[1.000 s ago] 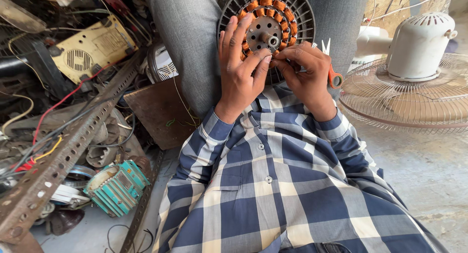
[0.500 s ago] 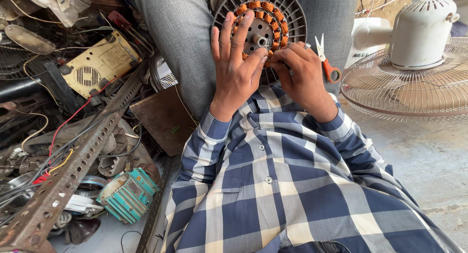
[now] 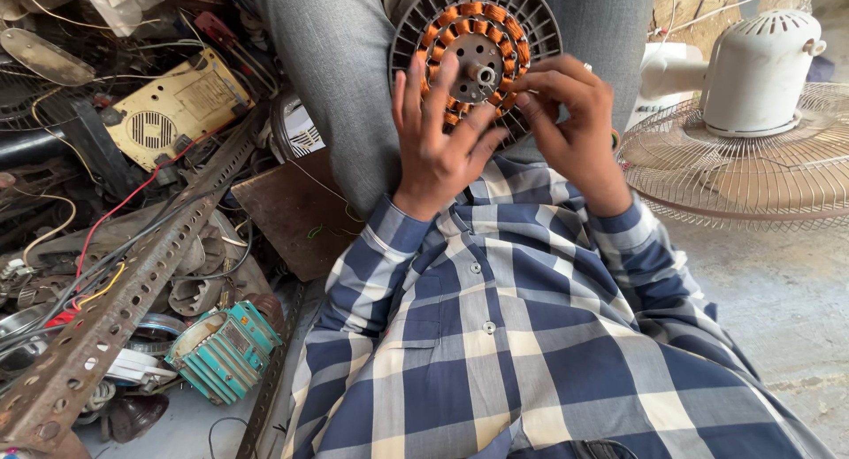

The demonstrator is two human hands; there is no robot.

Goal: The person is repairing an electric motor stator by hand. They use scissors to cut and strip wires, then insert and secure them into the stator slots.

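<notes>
A round grey fan motor (image 3: 478, 43) with a ring of orange copper windings leans between grey-trousered legs. My left hand (image 3: 435, 145) lies flat against its lower face, fingers spread, thumb pointing toward the centre shaft. My right hand (image 3: 570, 123) is at the motor's right side, its fingertips pinched together on the windings near the rim. Both arms wear blue and white checked sleeves (image 3: 531, 335).
A white fan head with a wire guard (image 3: 752, 149) lies at the right on the concrete floor. At the left is a heap of scrap: a yellow casing (image 3: 172, 110), a perforated rusty angle bar (image 3: 133, 291), a teal coil part (image 3: 225, 348), wires, a brown plate (image 3: 296, 216).
The orange-handled scissors seen beside my right hand earlier are out of sight now. My right fingers have closed in on the windings; my left hand stays spread on the motor.
</notes>
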